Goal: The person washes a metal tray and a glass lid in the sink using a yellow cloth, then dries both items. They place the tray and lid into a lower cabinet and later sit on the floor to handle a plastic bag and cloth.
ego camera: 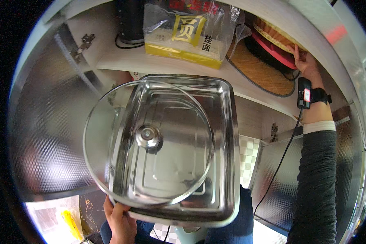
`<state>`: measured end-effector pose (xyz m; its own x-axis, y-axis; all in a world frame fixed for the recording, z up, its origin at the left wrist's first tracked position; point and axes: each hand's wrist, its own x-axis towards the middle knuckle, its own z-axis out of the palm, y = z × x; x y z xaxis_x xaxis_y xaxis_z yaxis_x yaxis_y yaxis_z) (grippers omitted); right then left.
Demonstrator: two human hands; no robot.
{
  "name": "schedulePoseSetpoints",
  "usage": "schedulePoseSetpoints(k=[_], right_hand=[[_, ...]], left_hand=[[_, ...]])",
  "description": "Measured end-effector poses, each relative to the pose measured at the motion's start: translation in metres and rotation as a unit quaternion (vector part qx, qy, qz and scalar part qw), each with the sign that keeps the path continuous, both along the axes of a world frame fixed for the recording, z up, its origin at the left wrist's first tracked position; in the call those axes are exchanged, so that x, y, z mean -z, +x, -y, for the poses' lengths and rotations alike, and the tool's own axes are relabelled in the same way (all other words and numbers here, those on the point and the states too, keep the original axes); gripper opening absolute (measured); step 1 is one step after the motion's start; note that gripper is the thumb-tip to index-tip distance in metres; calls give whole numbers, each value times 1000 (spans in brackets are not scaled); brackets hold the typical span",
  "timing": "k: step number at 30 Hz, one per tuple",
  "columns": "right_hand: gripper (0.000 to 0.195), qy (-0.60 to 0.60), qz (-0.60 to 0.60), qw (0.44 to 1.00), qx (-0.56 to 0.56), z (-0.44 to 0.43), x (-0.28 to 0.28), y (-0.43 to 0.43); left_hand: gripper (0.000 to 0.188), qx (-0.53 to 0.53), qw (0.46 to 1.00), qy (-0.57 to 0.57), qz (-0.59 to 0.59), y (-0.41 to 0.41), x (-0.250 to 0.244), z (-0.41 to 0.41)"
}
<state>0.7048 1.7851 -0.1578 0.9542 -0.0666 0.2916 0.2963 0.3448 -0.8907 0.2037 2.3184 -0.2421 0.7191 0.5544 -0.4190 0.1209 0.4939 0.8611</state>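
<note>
My left hand [121, 222] grips the near left corner of a rectangular stainless steel tray [227, 170], with its fingers at the rim. A round clear glass lid [183, 137] with a steel knob [147, 136] lies over the tray and overhangs its left side. The hand meets the lid's near edge too. My right hand [307, 64] reaches into the cupboard at the upper right and touches the rim of a round yellow woven-looking piece [276, 36]. Below that piece sits a red round rim [271, 50]. Part of the right hand's grip is hidden.
On the cupboard shelf [122, 61] stand a packet of dried noodles [186, 36], a black cylindrical appliance [130, 21] and an oval brown board [259, 70]. Textured metal-faced doors [55, 137] hang at both sides. A cable [277, 170] runs down from my right wrist device [304, 93].
</note>
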Motion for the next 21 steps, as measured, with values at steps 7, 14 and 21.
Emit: schedulePoseSetpoints(k=[7, 14, 21], right_hand=[[48, -726, 258, 601, 213, 60, -4, 80], [47, -801, 271, 481, 231, 125, -25, 111], [55, -148, 42, 965, 210, -25, 11, 13]], left_hand=[[47, -25, 998, 27, -50, 24, -9, 6], [39, -13, 996, 84, -30, 32, 10, -5], [34, 14, 992, 123, -25, 21, -3, -8]])
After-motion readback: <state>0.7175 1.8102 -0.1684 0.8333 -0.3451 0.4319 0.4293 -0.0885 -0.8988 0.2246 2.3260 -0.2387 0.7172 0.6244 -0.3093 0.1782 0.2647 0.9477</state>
